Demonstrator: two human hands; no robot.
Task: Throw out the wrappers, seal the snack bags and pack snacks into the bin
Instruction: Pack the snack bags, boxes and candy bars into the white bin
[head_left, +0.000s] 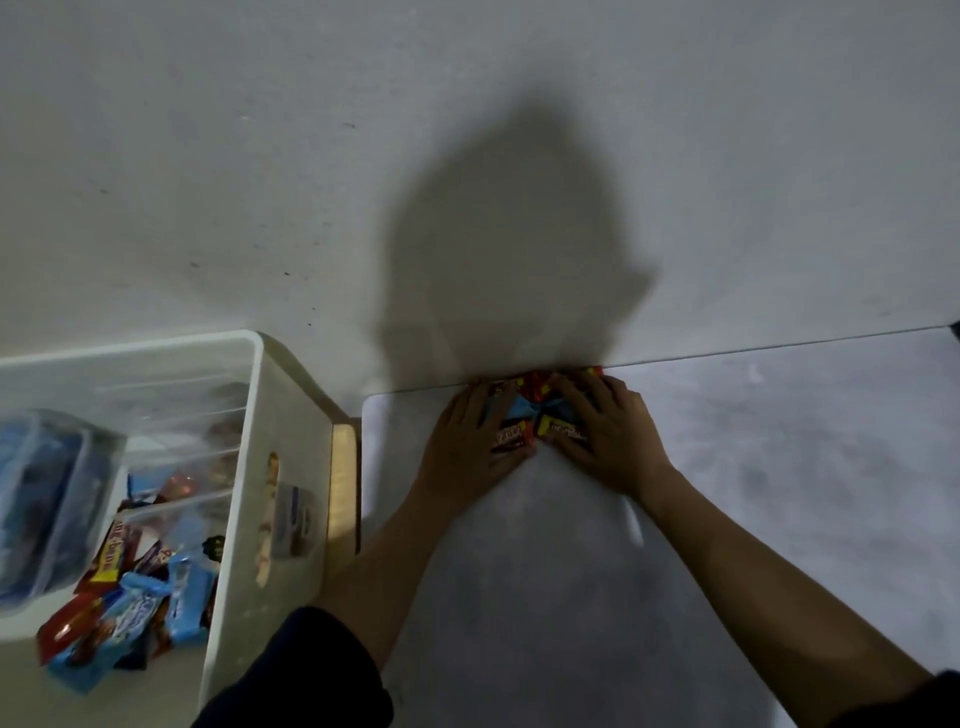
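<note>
Wall (519, 130): pale, fills the upper half of the head view; a dark shadow of the person falls on it above the hands.

Table (753, 467): grey mottled top, far edge butted against the wall. Both forearms reach across it from the near side.

Bin (291, 415): white plastic, open top, standing just beside the table's left edge. Inside: clear lidded containers (47, 499) along the far-left side, and a loose heap of snack packs (140, 608) in blue, red and yellow wrappers at the near end.

Pile of snack bars (540, 410): small cluster of red, yellow and blue wrapped pieces at the table's far edge, touching the wall.

Left hand (467, 441): palm down, fingers spread and slightly curled, pressing on the left side of the pile; one red-and-yellow bar shows under the fingertips. Gathering contact, no closed grasp.

Right hand (608, 436): mirror pose, palm down, fingers splayed over the right side of the pile, a yellow-ended bar at the thumb. Not clenched; nothing lifted.

Dark sleeve (322, 675): pushed up at the left elbow.
</note>
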